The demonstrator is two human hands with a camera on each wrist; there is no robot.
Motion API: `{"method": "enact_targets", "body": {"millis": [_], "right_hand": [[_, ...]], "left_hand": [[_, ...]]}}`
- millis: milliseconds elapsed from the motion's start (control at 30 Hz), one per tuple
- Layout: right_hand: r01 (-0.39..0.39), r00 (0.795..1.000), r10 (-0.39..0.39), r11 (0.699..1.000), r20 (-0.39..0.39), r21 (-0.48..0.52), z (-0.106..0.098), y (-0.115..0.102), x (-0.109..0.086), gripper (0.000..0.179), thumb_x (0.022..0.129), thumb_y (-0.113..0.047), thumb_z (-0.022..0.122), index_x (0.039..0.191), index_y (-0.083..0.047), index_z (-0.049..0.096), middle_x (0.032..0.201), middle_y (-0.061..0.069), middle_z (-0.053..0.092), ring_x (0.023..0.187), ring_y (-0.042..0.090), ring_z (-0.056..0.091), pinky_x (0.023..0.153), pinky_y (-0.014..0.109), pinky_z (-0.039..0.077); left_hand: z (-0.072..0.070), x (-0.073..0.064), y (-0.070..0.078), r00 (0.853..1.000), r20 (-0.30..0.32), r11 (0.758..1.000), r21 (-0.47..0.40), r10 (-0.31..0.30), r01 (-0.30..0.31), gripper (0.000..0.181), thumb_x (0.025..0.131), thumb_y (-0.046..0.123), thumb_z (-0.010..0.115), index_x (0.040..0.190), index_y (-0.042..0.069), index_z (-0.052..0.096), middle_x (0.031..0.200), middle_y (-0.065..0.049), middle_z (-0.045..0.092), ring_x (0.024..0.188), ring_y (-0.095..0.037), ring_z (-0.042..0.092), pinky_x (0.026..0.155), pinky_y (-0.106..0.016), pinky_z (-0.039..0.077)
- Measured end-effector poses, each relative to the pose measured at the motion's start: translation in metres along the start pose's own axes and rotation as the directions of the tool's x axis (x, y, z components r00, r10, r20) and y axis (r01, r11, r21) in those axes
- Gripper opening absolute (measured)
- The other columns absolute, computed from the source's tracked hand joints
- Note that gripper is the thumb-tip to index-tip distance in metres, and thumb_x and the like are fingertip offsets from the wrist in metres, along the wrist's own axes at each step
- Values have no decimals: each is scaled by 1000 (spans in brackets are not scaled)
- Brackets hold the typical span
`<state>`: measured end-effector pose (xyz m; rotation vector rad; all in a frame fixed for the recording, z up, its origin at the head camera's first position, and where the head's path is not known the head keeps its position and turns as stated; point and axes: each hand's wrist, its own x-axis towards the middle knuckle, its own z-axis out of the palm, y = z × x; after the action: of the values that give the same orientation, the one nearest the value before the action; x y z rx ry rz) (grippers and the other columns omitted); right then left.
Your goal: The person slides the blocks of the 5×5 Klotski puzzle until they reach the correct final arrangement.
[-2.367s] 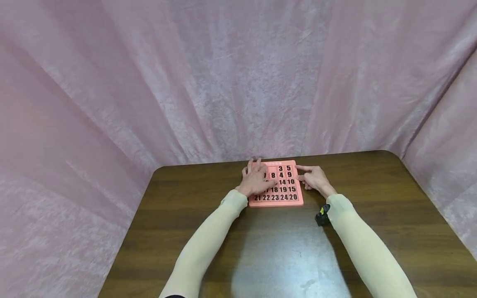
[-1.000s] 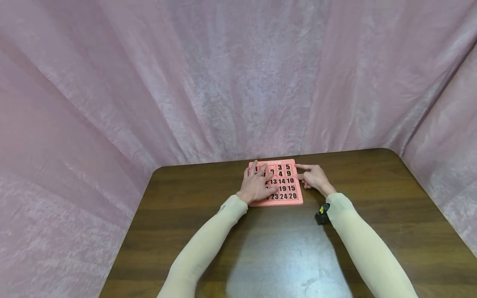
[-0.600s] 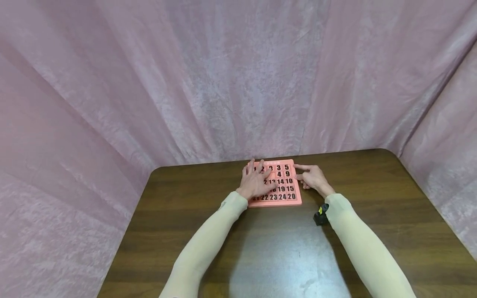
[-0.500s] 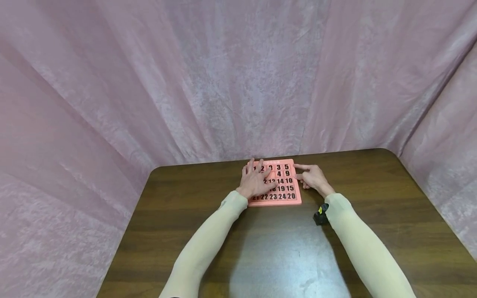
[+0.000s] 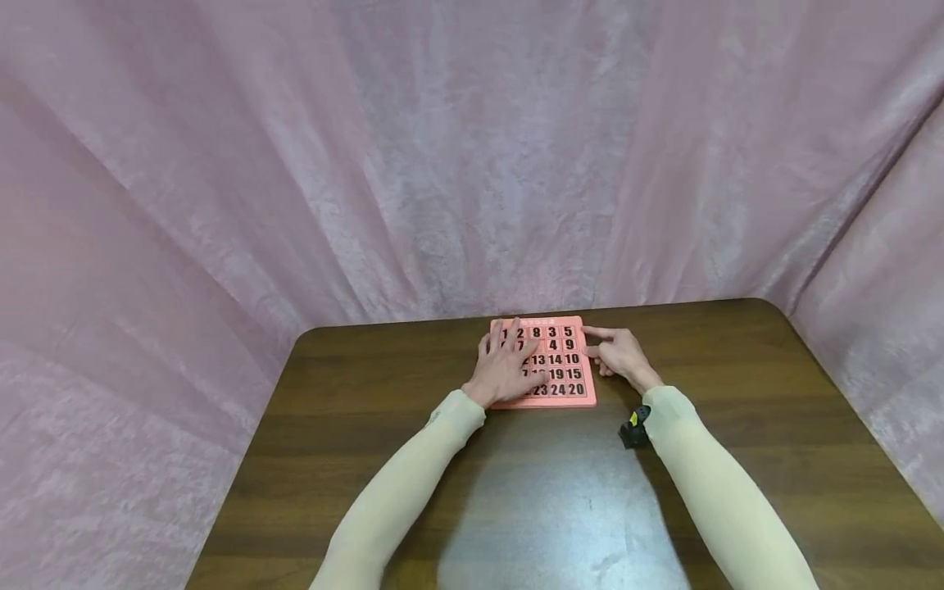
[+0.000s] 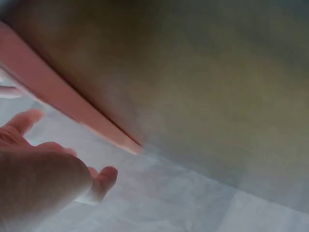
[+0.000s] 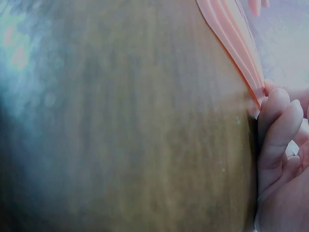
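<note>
A pink sliding number puzzle [image 5: 564, 401] with black-numbered tiles lies flat near the table's far edge. My left hand [image 5: 501, 369] rests over its left part with fingers spread, covering several tiles. Tile 8 [image 5: 536, 333] sits in the top row, between 2 and 3. Below it, a blank spot shows partly beside a fingertip. Against the puzzle's right edge, my right hand [image 5: 622, 352] touches with index finger and thumb, its other fingers curled under. In the right wrist view, these fingers [image 7: 277, 116] meet the pink edge. The left wrist view shows the puzzle's side [image 6: 63, 92].
The brown wooden table [image 5: 354, 393] has a glossy reflection in front of the puzzle. A pink velvet curtain [image 5: 472, 164] hangs close behind the table and along both sides. A small black device [image 5: 634, 428] is at my right wrist.
Tile 8 has moved from the second row up into the top row, and the blank spot is now beneath it. My left hand has shifted slightly over the tiles; the right hand stays put.
</note>
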<state>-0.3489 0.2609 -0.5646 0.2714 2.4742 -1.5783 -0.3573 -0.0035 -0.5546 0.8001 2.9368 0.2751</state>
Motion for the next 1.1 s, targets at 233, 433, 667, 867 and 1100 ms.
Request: {"method": "enact_targets", "body": {"millis": [233, 433, 667, 867, 1100], "right_hand": [[8, 1000, -8, 1000, -4, 3, 1, -2, -2, 54, 105, -14, 67, 159, -15, 59, 68, -2, 58, 50, 8, 54, 50, 24, 49], [0, 1000, 0, 1000, -2, 13, 1, -1, -3, 55, 106, -13, 66, 160, -16, 58, 67, -3, 58, 51, 7, 54, 51, 24, 49], [6, 1000, -6, 1000, 4, 5, 2, -1, -3, 55, 106, -13, 66, 160, -14, 58, 67, -2, 59, 51, 8, 55, 50, 25, 49], [-14, 1000, 14, 1000, -3, 1, 2, -1, 1, 55, 105, -13, 66, 159, -15, 59, 68, -2, 58, 51, 9, 54, 50, 25, 49], [-25, 1000, 25, 1000, 1, 5, 2, 1, 2, 56, 104, -14, 68, 159, -16, 59, 68, -1, 59, 52, 9, 55, 50, 25, 50]], "left_hand": [[1, -23, 8, 999, -11, 997, 59, 50, -49, 67, 104, 68, 54, 161, 34, 56, 184, -10, 24, 172, -44, 11, 133, -68, 22], [2, -32, 14, 996, -28, 994, 77, 82, -79, 66, 103, 66, 59, 159, 30, 59, 181, -10, 31, 172, -41, 11, 133, -67, 23], [3, -29, 14, 999, -12, 998, 37, 48, -47, 69, 103, 65, 59, 163, 29, 54, 184, -10, 25, 172, -43, 11, 134, -68, 21], [3, -23, 12, 1000, -4, 1000, -9, 23, -23, 70, 104, 64, 57, 165, 30, 52, 184, -10, 24, 172, -44, 11, 134, -68, 19], [2, -17, 12, 1000, 18, 1000, -8, -1, 1, 70, 104, 63, 56, 165, 30, 51, 184, -12, 24, 172, -43, 8, 135, -67, 17]]}}
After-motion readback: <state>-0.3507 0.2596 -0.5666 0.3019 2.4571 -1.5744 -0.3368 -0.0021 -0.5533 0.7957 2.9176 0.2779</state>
